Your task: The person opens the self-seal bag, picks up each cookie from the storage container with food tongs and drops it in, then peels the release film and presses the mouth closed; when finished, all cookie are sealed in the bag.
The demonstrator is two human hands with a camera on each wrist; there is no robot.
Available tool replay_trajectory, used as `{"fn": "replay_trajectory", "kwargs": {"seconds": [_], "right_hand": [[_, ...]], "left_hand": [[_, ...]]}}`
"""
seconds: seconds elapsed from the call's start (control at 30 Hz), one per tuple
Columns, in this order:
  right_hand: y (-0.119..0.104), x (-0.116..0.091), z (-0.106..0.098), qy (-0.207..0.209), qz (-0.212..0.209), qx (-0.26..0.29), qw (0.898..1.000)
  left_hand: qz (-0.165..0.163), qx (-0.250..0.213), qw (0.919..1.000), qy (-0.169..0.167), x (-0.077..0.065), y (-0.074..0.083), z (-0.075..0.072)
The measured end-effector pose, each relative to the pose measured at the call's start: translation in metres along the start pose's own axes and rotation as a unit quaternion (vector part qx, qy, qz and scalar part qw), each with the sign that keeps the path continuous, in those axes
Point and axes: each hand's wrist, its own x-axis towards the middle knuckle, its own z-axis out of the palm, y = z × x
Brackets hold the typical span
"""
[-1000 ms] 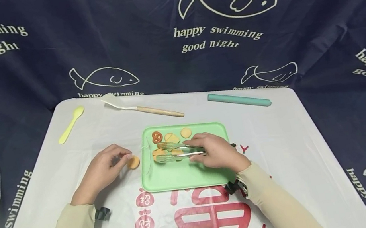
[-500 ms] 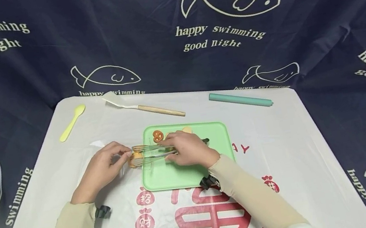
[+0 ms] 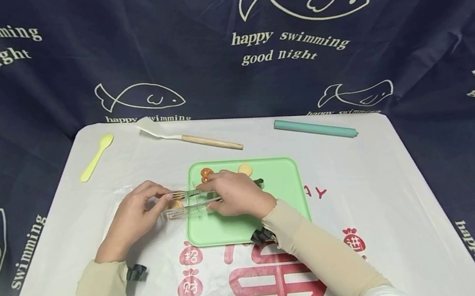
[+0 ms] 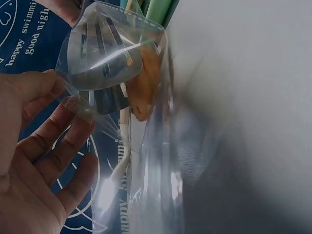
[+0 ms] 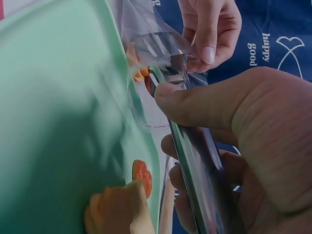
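Note:
My left hand (image 3: 138, 217) pinches the rim of a clear plastic bag (image 4: 163, 180) left of the green tray (image 3: 250, 222). My right hand (image 3: 241, 195) grips metal tongs (image 5: 202, 170), thumb on one arm and fingers below. Seen from the left wrist, the slotted tong head (image 4: 105, 63) is inside the bag's mouth. Orange-brown biscuit pieces (image 4: 144, 85) show behind the plastic beside it. On the tray, a round pale biscuit (image 3: 245, 169) and a pretzel-shaped biscuit (image 3: 207, 174) lie near the far edge. A thick tan biscuit (image 5: 119, 209) shows close up; my right hand hides others from the head camera.
Along the far side of the white table (image 3: 367, 189) lie a yellow spoon (image 3: 97, 157), a white spatula with a wooden handle (image 3: 213, 141) and a teal stick (image 3: 316, 128). A dark blue fish-print cloth (image 3: 199, 34) hangs behind.
My right hand has moved left across the tray, bringing the tongs from over the biscuits into the bag's mouth. My left hand has stayed at the bag.

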Motion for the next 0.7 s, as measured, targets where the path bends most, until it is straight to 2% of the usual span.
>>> {"fn": "replay_trajectory", "kwargs": {"seconds": [0.2, 0.4, 0.53, 0.7], "right_hand": [[0.007, -0.009, -0.003, -0.005, 0.004, 0.021, 1.0], [0.033, -0.043, -0.009, 0.025, 0.023, 0.046, 0.998], [0.062, -0.07, -0.013, 0.071, 0.061, 0.041, 0.995], [0.098, -0.102, -0.019, 0.114, 0.128, 0.019, 0.985]], "left_hand": [[0.0, -0.004, 1.0, 0.001, 0.0, -0.002, 0.001], [0.0, -0.006, 1.0, -0.005, 0.001, -0.002, 0.003], [-0.002, -0.006, 0.9999, -0.012, 0.003, -0.001, 0.004], [-0.003, -0.01, 0.9998, -0.017, 0.006, 0.0, 0.005]]}}
